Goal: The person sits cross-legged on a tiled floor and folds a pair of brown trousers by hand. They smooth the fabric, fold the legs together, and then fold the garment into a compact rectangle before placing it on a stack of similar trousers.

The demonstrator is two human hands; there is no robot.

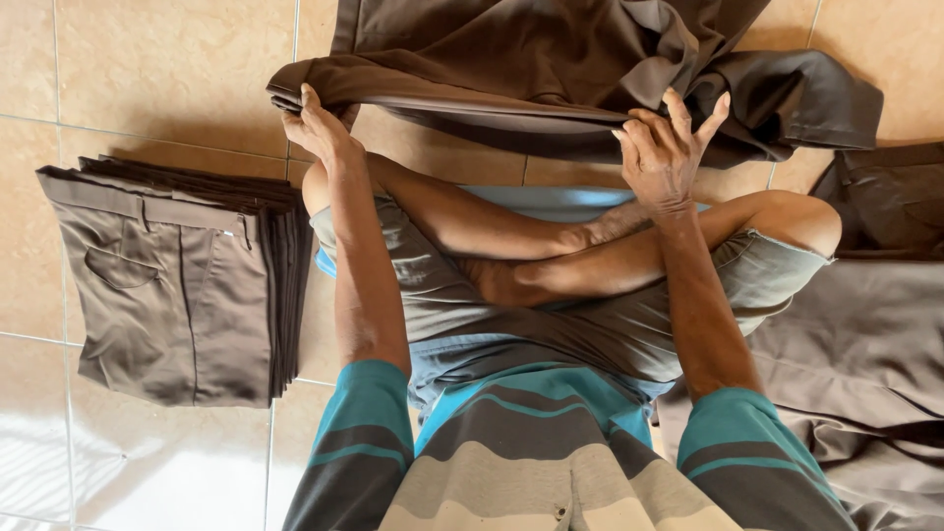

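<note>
We sit cross-legged on the tiled floor [177, 59], looking down over our striped shirt [531, 462] and grey shorts [462, 305] at both hands stretched out in front of our knees. Between them runs the folded edge of a pair of dark brown trousers [511, 49], which lies on the floor just beyond our legs and spreads away toward the top of the view, bunched up at its right end.

Our left hand [320, 126] has its grip clamped on the left end of that edge: the thumb lies on top of the cloth and the fingers curl under it, so the corner of the fabric sits right in the hand. Our right hand [664, 147] meets the same edge further right. Here the grip is only partly together; the lower fingers pinch the hem while the upper fingers stand splayed and raised off the cloth. The stretch of edge between the two hands hangs slightly taut and a little lifted above the tiles.

To our left, well apart from the hands, a neat stack of folded brown trousers [182, 285] rests on the floor, pocket side up. To our right lies a loose heap of brown cloth [865, 344], unfolded, touching our right knee.
</note>
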